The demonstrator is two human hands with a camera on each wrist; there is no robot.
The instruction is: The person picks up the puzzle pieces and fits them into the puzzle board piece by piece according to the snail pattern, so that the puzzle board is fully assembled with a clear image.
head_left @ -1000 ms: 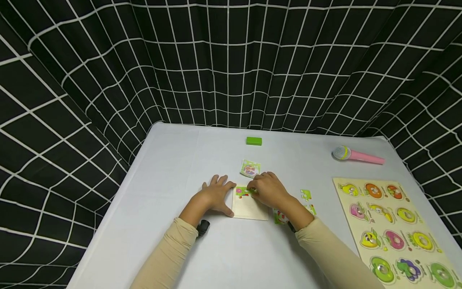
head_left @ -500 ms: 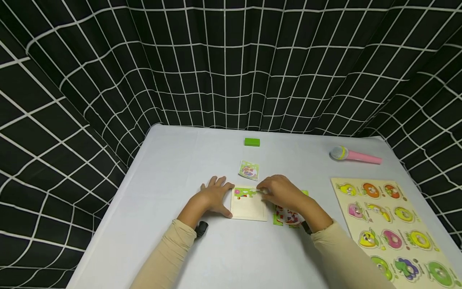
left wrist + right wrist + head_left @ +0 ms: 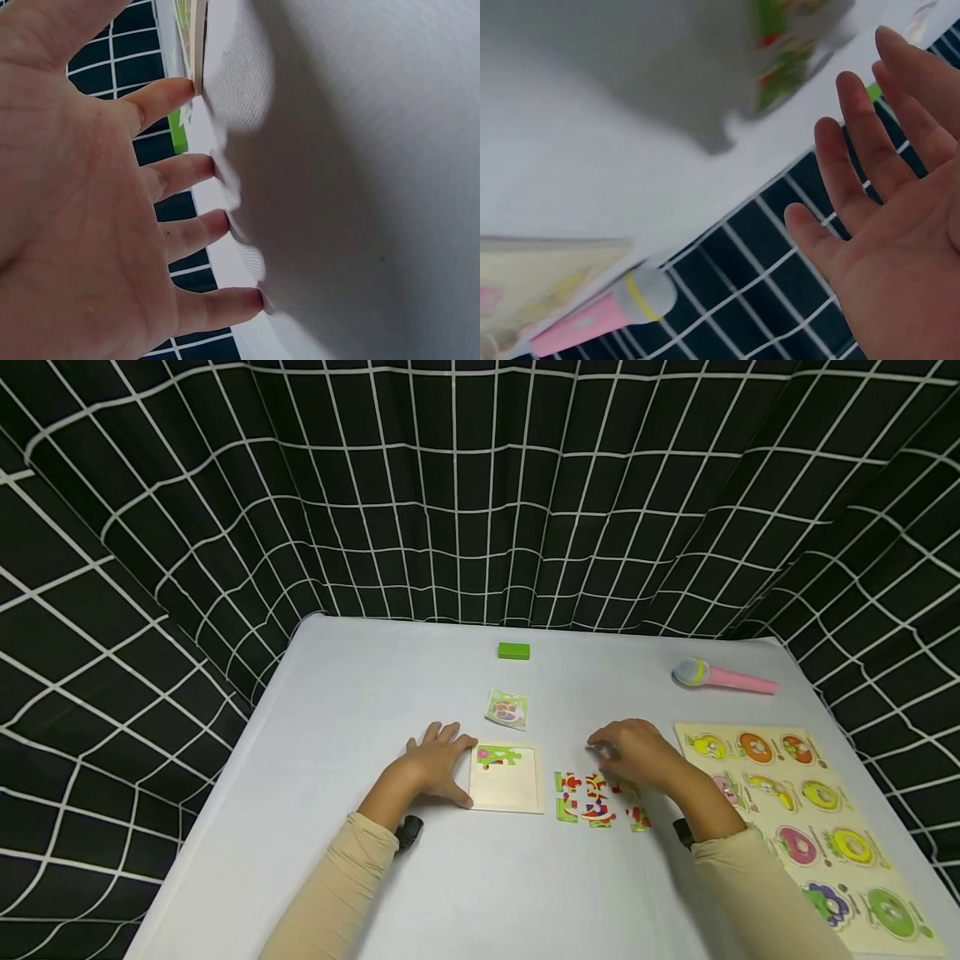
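My left hand rests on the table with fingers spread, thumb and index finger at the left side of a small square wooden puzzle board. In the left wrist view its index fingertip meets the board's edge. Joined green puzzle pieces, one with a pink flower, lie in the board's upper left. Right of the board lie several loose red, green and white puzzle pieces. Over these hovers my right hand, fingers loosely bent and nothing held, as the right wrist view shows its bare palm.
Behind the board lies a small picture card, with a green block farther back. A pink toy microphone lies at the back right. A wooden fruit puzzle board covers the right side. Black gridded cloth surrounds the table.
My right hand has left the board's upper right and moved right, over the loose pieces, uncovering the joined green pieces. The left hand stays at the board's left edge; the head view has shifted slightly.
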